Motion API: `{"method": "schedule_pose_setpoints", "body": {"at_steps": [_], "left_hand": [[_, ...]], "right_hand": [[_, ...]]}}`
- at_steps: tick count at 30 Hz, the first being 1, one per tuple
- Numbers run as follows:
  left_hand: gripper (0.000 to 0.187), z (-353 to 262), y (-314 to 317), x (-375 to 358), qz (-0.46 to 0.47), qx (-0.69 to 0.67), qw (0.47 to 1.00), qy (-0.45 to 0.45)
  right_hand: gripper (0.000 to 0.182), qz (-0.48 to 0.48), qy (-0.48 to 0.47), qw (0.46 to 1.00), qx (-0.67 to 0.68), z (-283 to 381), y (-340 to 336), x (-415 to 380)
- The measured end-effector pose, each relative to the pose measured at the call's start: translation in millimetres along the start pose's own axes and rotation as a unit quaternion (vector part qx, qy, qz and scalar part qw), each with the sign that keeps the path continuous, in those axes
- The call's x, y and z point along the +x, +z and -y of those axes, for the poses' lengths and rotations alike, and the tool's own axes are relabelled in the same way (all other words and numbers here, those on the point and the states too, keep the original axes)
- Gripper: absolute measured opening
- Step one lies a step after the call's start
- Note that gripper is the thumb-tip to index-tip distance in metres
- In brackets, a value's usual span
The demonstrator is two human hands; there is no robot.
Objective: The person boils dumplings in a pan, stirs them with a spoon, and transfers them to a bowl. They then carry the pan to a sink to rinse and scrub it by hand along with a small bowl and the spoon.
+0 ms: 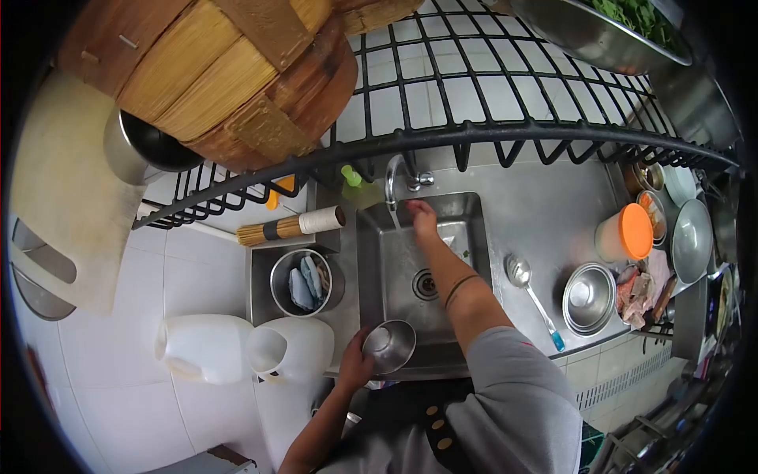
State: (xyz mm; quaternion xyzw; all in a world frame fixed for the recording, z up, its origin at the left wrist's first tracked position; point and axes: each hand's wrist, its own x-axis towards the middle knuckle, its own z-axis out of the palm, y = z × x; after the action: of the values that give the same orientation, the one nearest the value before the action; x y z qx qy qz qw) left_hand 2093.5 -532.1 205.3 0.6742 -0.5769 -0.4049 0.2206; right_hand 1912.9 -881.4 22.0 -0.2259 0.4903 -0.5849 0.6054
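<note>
My left hand is closed around the rim of a small metal bowl, held tilted at the front left edge of the sink. My right hand reaches over the sink's back edge, just right of the stream under the faucet. Its fingers look curled together, with a reddish spot at their tips; whether that is a finger or a small thing I cannot make out. Water runs from the spout into the basin. Small green bits lie near the drain.
A black wire rack crosses above the sink, bearing a wooden steamer. Left stand a bamboo brush, a pot with cloths and white jugs. Right are a ladle, metal bowls and an orange-lidded tub.
</note>
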Motion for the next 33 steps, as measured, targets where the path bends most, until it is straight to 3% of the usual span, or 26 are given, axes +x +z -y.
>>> {"method": "schedule_pose_setpoints", "body": {"at_steps": [2, 3, 5, 6, 8, 9, 10, 11, 12, 15, 17, 18, 20, 24, 26, 27, 29, 30, 31, 32, 33], "left_hand": [[0.066, 1.6, 0.3, -6.6, 0.0, -0.038, 0.999, 0.004], [0.066, -0.4, -1.4, -9.4, 0.006, -0.036, 0.999, 0.002], [0.066, -7.1, -7.6, -2.5, 0.027, -0.06, 0.997, -0.039], [0.066, -4.1, -7.7, -0.9, 0.026, -0.06, 0.997, -0.038], [0.065, 1.1, -3.8, 0.4, 0.019, -0.069, 0.997, 0.002], [0.065, 1.0, -0.8, -1.7, 0.024, -0.07, 0.997, -0.002], [0.065, 1.1, 0.1, -2.2, 0.025, -0.081, 0.996, -0.005], [0.065, -1.7, -1.4, 5.9, 0.024, -0.089, 0.996, 0.0], [0.065, -0.8, -1.1, 12.5, 0.028, -0.087, 0.996, 0.003], [0.063, 4.4, 10.5, 24.4, -0.006, -0.064, 0.997, -0.037], [0.061, -1.9, 19.1, 43.1, -0.029, -0.206, 0.965, -0.157], [0.061, -9.4, 24.7, 52.5, -0.021, -0.207, 0.965, -0.162], [0.051, -26.7, 35.2, 81.2, -0.053, -0.417, 0.862, -0.283], [0.041, -20.5, 47.9, 167.3, 0.0, -0.446, 0.854, -0.268], [0.042, -74.9, 38.3, 195.2, -0.016, -0.415, 0.878, -0.238], [0.046, -92.6, 33.8, 206.9, -0.008, -0.349, 0.918, -0.19], [0.049, -115.5, 23.3, 212.9, 0.009, -0.276, 0.952, -0.134], [0.056, -124.7, 15.9, 212.2, -0.046, -0.068, 0.996, 0.042], [0.063, -134.9, 9.6, 212.5, -0.097, 0.14, 0.96, 0.22], [0.063, -143.8, 3.8, 207.0, -0.085, 0.14, 0.959, 0.232], [0.065, -148.4, -0.6, 194.7, -0.106, 0.195, 0.927, 0.304]], "right_hand": [[0.024, 0.0, -0.026, 0.989, -0.146, -22.7, -18.9, 9.1], [0.024, -0.005, -0.023, 0.989, -0.144, -24.1, -27.1, 0.5], [0.026, 0.034, -0.208, 0.883, -0.421, -6.4, -26.6, -11.8], [0.026, 0.034, -0.209, 0.883, -0.42, 10.9, -19.1, -17.6], [0.029, 0.165, -0.19, 0.91, -0.33, 33.7, -10.3, -19.5], [0.029, 0.163, -0.184, 0.911, -0.332, 37.0, -14.0, -20.6], [0.029, 0.11, -0.13, 0.844, -0.508, 40.6, -16.9, -23.9], [0.029, 0.05, -0.076, 0.743, -0.663, 45.9, -17.1, -21.2], [0.029, 0.045, -0.075, 0.745, -0.661, 47.2, -16.1, -24.3], [0.026, 0.18, -0.108, 0.856, -0.473, 40.1, -17.9, -68.8], [0.022, 0.231, -0.122, 0.867, -0.425, 53.2, -16.7, -119.2], [0.022, 0.227, -0.115, 0.868, -0.428, 65.7, -19.1, -148.0], [0.022, 0.148, -0.305, 0.858, -0.386, 87.4, -22.7, -185.7], [0.023, 0.06, -0.314, 0.879, -0.355, 108.7, -41.9, -170.8], [0.026, 0.021, -0.343, 0.872, -0.348, 137.1, -38.8, -134.3], [0.03, 0.006, -0.353, 0.866, -0.355, 150.9, -36.7, -113.5], [0.037, -0.008, -0.421, 0.825, -0.378, 177.5, -24.7, -78.9], [0.039, -0.016, -0.437, 0.797, -0.417, 177.5, -17.9, -59.1], [0.042, -0.025, -0.451, 0.767, -0.456, 170.4, -12.2, -38.0], [0.042, 0.044, -0.428, 0.766, -0.477, 161.9, -9.6, -18.0], [0.042, 0.109, -0.401, 0.762, -0.497, 159.1, -10.2, -4.8]]}}
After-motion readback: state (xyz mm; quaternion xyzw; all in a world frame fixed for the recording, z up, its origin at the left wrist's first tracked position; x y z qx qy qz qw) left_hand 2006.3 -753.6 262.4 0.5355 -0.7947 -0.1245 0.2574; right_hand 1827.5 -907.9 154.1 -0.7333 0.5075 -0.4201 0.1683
